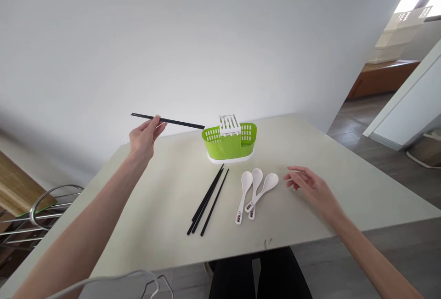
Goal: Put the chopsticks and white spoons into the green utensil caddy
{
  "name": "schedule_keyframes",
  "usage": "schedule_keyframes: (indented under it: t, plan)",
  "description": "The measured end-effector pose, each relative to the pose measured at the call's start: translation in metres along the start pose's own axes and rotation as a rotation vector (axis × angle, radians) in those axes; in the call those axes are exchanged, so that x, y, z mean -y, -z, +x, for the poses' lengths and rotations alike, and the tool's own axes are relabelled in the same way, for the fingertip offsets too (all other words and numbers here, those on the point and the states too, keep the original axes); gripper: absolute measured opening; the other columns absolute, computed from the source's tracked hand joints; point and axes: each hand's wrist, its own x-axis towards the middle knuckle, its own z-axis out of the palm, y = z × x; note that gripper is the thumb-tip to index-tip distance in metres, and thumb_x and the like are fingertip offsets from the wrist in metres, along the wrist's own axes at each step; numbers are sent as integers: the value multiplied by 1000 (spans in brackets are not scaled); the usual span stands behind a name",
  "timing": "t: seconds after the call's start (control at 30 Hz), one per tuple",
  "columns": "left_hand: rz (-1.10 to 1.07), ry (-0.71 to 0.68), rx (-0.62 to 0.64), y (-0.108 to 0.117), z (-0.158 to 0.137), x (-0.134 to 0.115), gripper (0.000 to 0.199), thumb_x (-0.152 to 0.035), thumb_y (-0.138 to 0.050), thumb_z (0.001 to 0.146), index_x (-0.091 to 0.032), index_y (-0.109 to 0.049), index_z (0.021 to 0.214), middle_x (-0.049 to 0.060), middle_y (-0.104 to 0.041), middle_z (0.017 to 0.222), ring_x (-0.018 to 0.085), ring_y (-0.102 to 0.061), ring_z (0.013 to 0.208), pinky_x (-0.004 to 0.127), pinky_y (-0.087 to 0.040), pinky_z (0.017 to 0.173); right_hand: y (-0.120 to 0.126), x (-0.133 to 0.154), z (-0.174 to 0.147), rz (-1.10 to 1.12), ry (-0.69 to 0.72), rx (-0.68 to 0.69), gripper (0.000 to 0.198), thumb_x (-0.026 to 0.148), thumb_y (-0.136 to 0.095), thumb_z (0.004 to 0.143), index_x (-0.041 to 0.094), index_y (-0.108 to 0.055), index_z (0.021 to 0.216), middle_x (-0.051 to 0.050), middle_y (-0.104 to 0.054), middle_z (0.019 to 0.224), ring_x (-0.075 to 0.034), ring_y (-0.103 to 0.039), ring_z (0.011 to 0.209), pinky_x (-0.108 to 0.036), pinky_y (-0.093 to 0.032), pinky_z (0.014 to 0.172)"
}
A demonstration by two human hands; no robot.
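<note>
My left hand [144,137] is raised over the left side of the table, pinching a pair of black chopsticks [184,124]. They lie nearly level, with their right ends close to the rim of a green utensil basket [225,148]. The basket has a white base and a white slotted piece [229,125] across its middle. In front of it, several black chopsticks [207,201] lie at a slant on the table. Beside them are three white spoons [245,184], two overlapping at the handles. Right of the spoons, my right hand [308,186] hovers with fingers apart, holding nothing.
The pale table [155,225] stands against a white wall [172,46]. A metal rack [41,211] is at the lower left, and a white cable [113,277] crosses near the front edge. At the right, a doorway shows a wooden bench [382,76].
</note>
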Motion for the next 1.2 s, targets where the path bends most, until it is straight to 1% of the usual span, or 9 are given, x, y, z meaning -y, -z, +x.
schedule_keyframes:
  t: [0.13, 0.3, 0.5, 0.73, 0.9, 1.0, 1.07, 1.13, 1.2]
  plan:
    - [256, -39, 65, -25, 14, 14, 25, -32, -92, 78, -14, -78, 88, 9, -80, 91, 23, -81, 90, 37, -62, 104, 9, -28, -8, -55, -8, -6, 52, 68, -64, 94, 22, -66, 120, -10, -79, 100, -23, -73, 85, -36, -58, 76]
    - [513, -34, 199, -61, 21, 39, 33, -39, -93, 72, -15, -80, 88, 9, -82, 89, 25, -82, 84, 36, -64, 95, 5, -26, -11, -169, 8, 41, 44, 61, -56, 101, 24, -64, 124, -9, -79, 105, -23, -75, 91, -38, -59, 85]
    - [680, -33, 341, -91, 23, 60, 35, -40, -95, 66, -14, -80, 83, 9, -80, 77, 25, -81, 76, 33, -66, 81, 5, -21, -10, -220, 21, 47, 41, 59, -53, 102, 25, -64, 122, -8, -78, 104, -23, -75, 90, -37, -59, 83]
    - [745, -60, 402, -113, 21, 75, 32, -40, -91, 72, -14, -79, 87, 10, -82, 95, 23, -78, 76, 30, -63, 68, 4, -19, -10, -219, 7, 41, 41, 59, -54, 101, 24, -65, 120, -9, -78, 107, -22, -75, 89, -36, -59, 82]
    - [842, -161, 387, -98, 24, 75, 35, -47, -74, 90, -18, -78, 109, 8, -80, 115, 18, -74, 71, 30, -59, 68, 4, -17, -11, -207, 15, 42, 41, 59, -55, 101, 24, -65, 120, -8, -78, 102, -22, -75, 89, -36, -59, 84]
    - [883, -190, 322, -74, 15, 79, 41, -52, -61, 97, -18, -72, 116, 9, -78, 114, 17, -71, 72, 31, -56, 71, 4, -20, -11, -203, 29, 36, 41, 60, -56, 100, 24, -66, 119, -7, -79, 100, -23, -75, 88, -37, -59, 83]
    - [939, -179, 319, -52, -3, 85, 40, -53, -58, 98, -17, -69, 113, 10, -78, 109, 19, -72, 77, 31, -55, 72, 5, -23, -11, -215, 27, 28, 40, 59, -56, 100, 24, -66, 118, -7, -79, 99, -23, -75, 88, -37, -59, 84]
    - [1033, -166, 425, -28, -30, 95, 34, -50, -58, 97, -19, -68, 103, 9, -77, 102, 21, -72, 82, 32, -53, 75, 5, -27, -11, -225, 25, 26, 40, 58, -55, 101, 24, -66, 119, -7, -79, 100, -22, -75, 89, -36, -58, 86]
    - [1115, -133, 674, -7, -63, 105, 28, -48, -60, 94, -21, -68, 95, 7, -77, 96, 22, -72, 85, 32, -52, 76, 6, -31, -10, -236, 28, 27, 40, 58, -56, 101, 24, -65, 120, -7, -79, 100, -22, -75, 89, -36, -58, 87]
